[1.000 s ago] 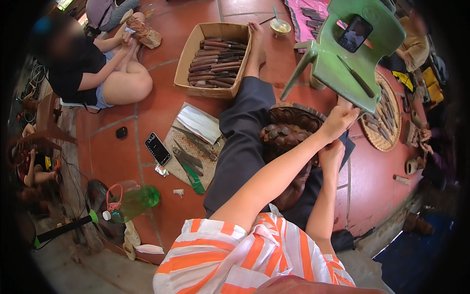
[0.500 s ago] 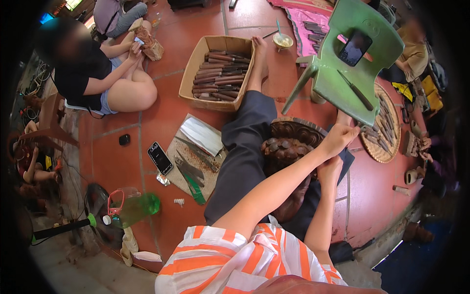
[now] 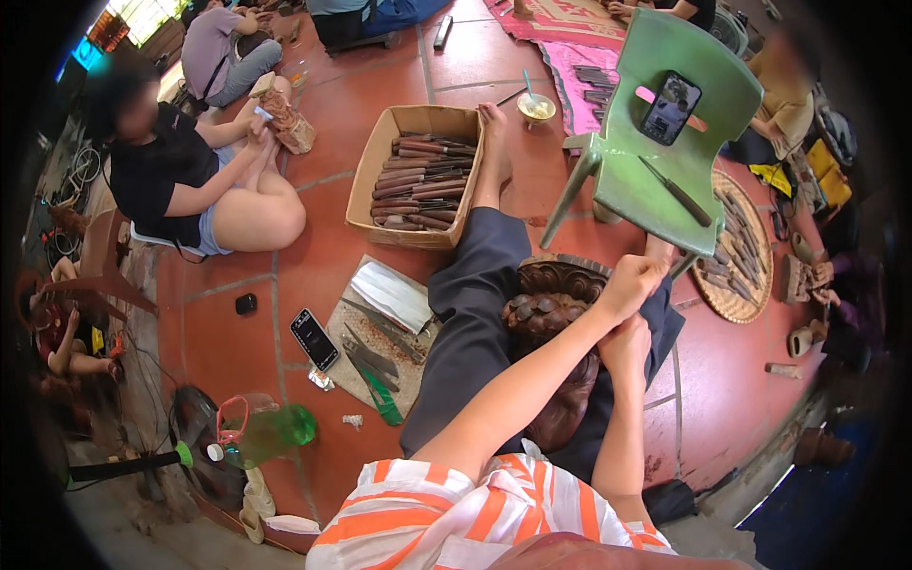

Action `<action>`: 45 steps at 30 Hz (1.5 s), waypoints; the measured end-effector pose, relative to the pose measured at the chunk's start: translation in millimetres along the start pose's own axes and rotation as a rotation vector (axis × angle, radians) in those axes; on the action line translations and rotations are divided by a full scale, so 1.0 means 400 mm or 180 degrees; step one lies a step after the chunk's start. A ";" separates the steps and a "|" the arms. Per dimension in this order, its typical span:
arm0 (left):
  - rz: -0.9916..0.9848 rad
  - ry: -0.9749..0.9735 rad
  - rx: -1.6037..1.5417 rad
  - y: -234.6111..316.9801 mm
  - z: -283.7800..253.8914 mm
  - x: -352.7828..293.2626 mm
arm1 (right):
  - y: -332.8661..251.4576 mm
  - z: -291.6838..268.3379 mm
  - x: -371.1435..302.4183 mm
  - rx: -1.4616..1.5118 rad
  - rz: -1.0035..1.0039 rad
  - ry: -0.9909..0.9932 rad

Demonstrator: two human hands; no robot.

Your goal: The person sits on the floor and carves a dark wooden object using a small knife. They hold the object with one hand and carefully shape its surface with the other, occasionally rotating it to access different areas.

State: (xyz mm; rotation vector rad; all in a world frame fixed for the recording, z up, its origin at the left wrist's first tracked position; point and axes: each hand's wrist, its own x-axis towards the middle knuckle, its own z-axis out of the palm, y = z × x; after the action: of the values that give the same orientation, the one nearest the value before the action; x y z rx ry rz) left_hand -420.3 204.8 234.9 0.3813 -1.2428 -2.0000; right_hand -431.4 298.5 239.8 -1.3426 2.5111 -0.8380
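Observation:
A dark brown carved wooden piece (image 3: 543, 315) with rounded, scalloped relief rests between my legs. Over its right side, my left hand (image 3: 631, 289) is closed, fingers curled. Just below and nearer to me, my right hand (image 3: 625, 344) is also closed, pressed up close to the left. Whatever they grip is hidden by the fingers and wrists. My left forearm crosses in front of the carving and covers part of it.
A cardboard box (image 3: 364, 204) of wooden-handled tools stands by my left foot. A green chair (image 3: 655, 180) holds a phone and a knife-like tool. Blades lie on a mat (image 3: 342, 323) at left; a round woven tray (image 3: 741, 309) holds more tools at right. People sit nearby.
The view has tilted up, so the surroundings sit lower in the picture. Both hands stay closed together over the carving's right side. The phone screen on the chair looks brighter.

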 end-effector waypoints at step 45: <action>-0.0027 -0.0264 -0.0702 -0.018 0.014 0.005 | 0.038 0.004 0.003 0.0577 0.0107 0.0312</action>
State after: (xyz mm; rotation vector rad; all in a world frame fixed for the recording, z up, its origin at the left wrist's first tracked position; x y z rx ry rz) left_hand -428.1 208.6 231.7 0.1977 -1.0565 -2.1524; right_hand -442.2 303.4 230.0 -1.2260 2.4515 -1.1195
